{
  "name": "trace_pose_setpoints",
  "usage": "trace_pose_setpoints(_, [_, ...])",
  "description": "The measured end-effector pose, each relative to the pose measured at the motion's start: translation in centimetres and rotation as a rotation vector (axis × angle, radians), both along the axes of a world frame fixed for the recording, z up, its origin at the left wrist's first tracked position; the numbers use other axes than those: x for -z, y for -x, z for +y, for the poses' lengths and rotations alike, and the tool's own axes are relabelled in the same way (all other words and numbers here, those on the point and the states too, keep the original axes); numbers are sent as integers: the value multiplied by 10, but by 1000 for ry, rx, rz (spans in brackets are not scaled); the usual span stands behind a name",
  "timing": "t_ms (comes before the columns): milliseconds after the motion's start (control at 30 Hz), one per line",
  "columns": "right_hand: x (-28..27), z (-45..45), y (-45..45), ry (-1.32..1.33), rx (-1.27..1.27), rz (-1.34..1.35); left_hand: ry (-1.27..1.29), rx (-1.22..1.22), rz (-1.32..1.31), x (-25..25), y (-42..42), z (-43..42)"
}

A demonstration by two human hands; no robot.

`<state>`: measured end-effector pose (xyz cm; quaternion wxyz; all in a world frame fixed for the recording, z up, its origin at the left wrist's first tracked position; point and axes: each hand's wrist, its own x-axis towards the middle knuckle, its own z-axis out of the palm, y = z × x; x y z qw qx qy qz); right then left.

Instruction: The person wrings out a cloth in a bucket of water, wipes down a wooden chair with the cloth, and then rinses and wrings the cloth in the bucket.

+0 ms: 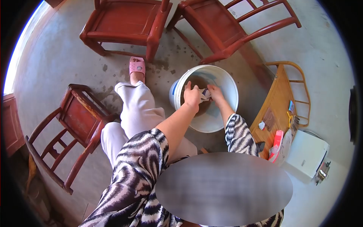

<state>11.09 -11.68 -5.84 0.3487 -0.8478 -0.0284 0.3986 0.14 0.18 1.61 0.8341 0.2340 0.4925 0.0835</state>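
A large white plastic bucket (229,85) with brownish water (200,81) in it stands on the floor in front of me. Inside its rim, a small wet cloth (205,95), white with dark patches, is stretched between my two hands. My left hand (191,95) grips its left end, with the index finger and thumb pointing up. At the right end, my right hand (216,94) is closed on the cloth, knuckles up. The cloth's lower part is hard to make out against the water.
Red wooden chairs (121,20) stand beyond the bucket, and another chair (81,119) is at left. My foot in a pink slipper (137,67) rests on the wet-spotted floor. At right are a wooden bench (278,102) with small items and a white box-shaped appliance (307,154).
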Motion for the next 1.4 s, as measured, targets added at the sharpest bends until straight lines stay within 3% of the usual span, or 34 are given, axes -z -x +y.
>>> trace_pose_setpoints(133, [69, -18, 5, 140, 29, 53, -25, 3, 158, 24, -3, -1])
trace_pose_setpoints(200, [134, -35, 18, 386, -230, -551, -85, 103, 209, 22, -4, -2])
trace_pose_setpoints(267, [204, -52, 42, -101, -54, -114, -50, 97, 241, -6, -5, 4])
trace_pose_setpoints(500, [125, -3, 49, 319, -243, -344, -50, 84, 298, 3, -6, 6])
trace_pose_setpoints(567, [118, -11, 26, 145, 160, -19, 29, 39, 277, -7, -3, 9])
trace_pose_setpoints(600, [101, -8, 25, 145, 162, -23, 109, -12, 251, -11, -3, 12])
trace_pose_setpoints(667, [32, 9, 19, -377, 332, 369, 105, -14, 214, 47, -4, 1])
trace_pose_setpoints(733, [-20, 17, 20, -463, 276, 366, 101, -12, 169, 63, -5, -4])
trace_pose_setpoints(800, [-68, 23, 25, -549, 221, 358, 84, 21, 263, 45, -5, 0])
trace_pose_setpoints(933, [-132, 38, 56, -675, 226, 291, 339, 149, 135, 0, 1, 18])
trace_pose_setpoints(967, [-139, 40, 65, -648, 175, 262, 453, -31, -39, 17, -4, 11])
trace_pose_setpoints(1000, [-142, 42, 73, -621, 126, 233, 453, -27, -44, 31, -2, 6])
trace_pose_setpoints(1100, [-139, 44, 93, -327, -315, -421, 401, 10, -266, 39, 4, 3])
trace_pose_setpoints(1133, [-136, 44, 92, -326, -315, -424, 401, 11, -269, 42, 5, 1])
trace_pose_setpoints(1200, [-119, 46, 86, -217, -454, -857, 506, 28, -321, 47, 7, -4])
trace_pose_setpoints(1267, [-110, 45, 56, 134, -376, -705, 450, -5, -159, 1, -2, -4])
trace_pose_setpoints(1333, [-96, 36, 37, 276, -391, -761, 456, 7, -333, -18, 2, -7])
trace_pose_setpoints(1400, [-94, 37, 46, 266, -382, -774, 486, -34, -277, -18, 9, -7])
